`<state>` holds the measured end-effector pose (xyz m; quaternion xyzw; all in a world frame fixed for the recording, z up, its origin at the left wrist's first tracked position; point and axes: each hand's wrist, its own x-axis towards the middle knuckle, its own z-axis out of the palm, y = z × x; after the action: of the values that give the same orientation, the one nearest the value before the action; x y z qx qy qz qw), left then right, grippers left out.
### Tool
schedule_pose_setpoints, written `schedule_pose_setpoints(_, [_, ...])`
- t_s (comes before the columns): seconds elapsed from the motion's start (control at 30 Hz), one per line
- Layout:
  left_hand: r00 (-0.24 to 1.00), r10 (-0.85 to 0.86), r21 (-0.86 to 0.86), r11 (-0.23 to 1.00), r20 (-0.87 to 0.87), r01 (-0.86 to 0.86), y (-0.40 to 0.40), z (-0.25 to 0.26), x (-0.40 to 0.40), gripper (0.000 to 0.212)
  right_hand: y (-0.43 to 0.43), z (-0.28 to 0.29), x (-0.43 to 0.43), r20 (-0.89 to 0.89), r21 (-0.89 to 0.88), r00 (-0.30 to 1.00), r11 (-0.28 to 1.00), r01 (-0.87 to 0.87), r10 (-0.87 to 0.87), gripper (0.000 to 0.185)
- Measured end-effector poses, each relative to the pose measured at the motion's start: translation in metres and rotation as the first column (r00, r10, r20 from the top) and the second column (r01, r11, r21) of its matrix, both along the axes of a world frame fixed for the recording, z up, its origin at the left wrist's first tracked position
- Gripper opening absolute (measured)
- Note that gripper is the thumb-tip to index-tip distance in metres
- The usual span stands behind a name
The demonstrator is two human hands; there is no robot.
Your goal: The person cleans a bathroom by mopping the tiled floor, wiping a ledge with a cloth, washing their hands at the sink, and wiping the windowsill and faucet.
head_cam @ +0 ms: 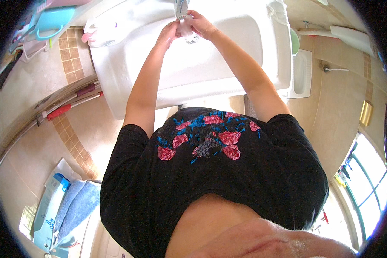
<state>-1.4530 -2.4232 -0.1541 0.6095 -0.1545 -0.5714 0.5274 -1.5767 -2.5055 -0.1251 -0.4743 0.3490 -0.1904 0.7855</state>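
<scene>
Both hands are over the white sink basin (225, 48), close under a metal faucet (181, 9) at the top of the view. My left hand (171, 32) and my right hand (200, 24) hold a small, whitish, glossy thing (186, 27) between them; glare hides what it is. Bright, clear water or a transparent part shows just below it (191, 39). The fingers of both hands are bent around its sides, and the forearms reach in from either side of a black shirt with beaded flowers.
A pale bottle or bag with a pink tip (98, 34) lies on the sink's left rim. Further left are a blue cup-like holder (54, 22) and red-handled poles (59, 112) by the wall. A squat toilet (301, 75) is at right, a blue towel (75, 206) at lower left.
</scene>
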Motion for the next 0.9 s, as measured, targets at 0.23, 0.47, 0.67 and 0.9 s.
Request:
schedule_pose_setpoints(0.23, [0.877,-0.245,0.158,0.968,0.413,0.196,-0.014,0.034,-0.013,0.037,-0.023,-0.026,-0.042,-0.242,-0.172,0.960,0.980,0.100,-0.141,0.051])
schedule_pose_setpoints(0.47, [0.650,-0.144,0.050,0.986,0.746,0.161,-0.003,0.026,0.001,0.029,0.012,-0.019,-0.042,-0.296,0.098,0.955,0.995,0.004,0.025,0.030])
schedule_pose_setpoints(0.67, [0.808,-0.096,-0.038,0.989,0.581,0.145,0.000,0.009,0.005,0.030,0.017,-0.031,-0.023,0.084,0.320,0.978,0.935,0.155,-0.191,0.045])
schedule_pose_setpoints(0.9, [0.920,-0.009,-0.039,0.999,0.391,0.026,0.018,0.003,0.007,0.037,0.026,-0.024,-0.025,0.052,0.326,0.978,0.929,0.172,-0.200,0.045])
